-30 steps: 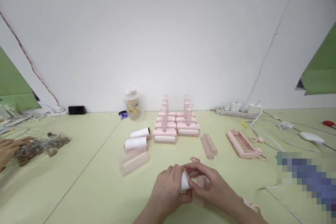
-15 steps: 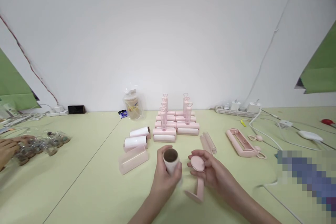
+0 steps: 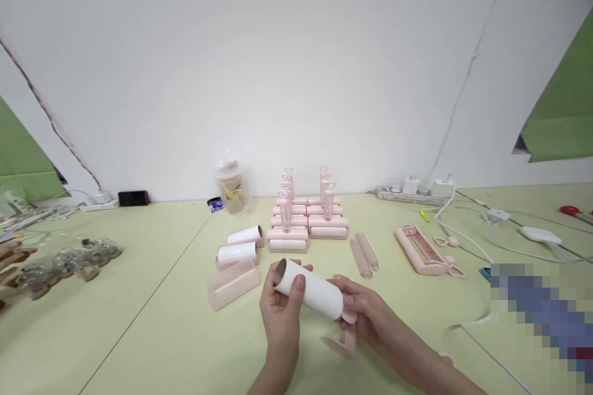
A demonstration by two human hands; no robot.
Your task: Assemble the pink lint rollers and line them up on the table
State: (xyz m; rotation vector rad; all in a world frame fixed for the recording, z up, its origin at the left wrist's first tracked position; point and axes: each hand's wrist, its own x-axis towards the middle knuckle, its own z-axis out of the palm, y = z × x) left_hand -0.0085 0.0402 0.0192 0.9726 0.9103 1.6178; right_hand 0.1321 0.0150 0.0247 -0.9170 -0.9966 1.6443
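A white paper roll on a brown cardboard tube lies tilted in my left hand, thumb on top and fingers underneath. Its hollow end points up to the left. My right hand is closed on a pink plastic roller holder, whose round disc sits against the roll's lower right end. I cannot tell whether that disc is inside the tube. Below hangs another flat pink disc with a short bar; my fingers hide how it joins the holder.
Assembled pink lint rollers stand in two rows ahead. Two white rolls and a translucent pink cover lie left, clear pink tubes and a pink frame right. Another person's hand is near small glass jars.
My left hand has tipped the roll from upright to slanting, its far end now at my right hand. The pink disc has met that end. The other person's hand has shifted.
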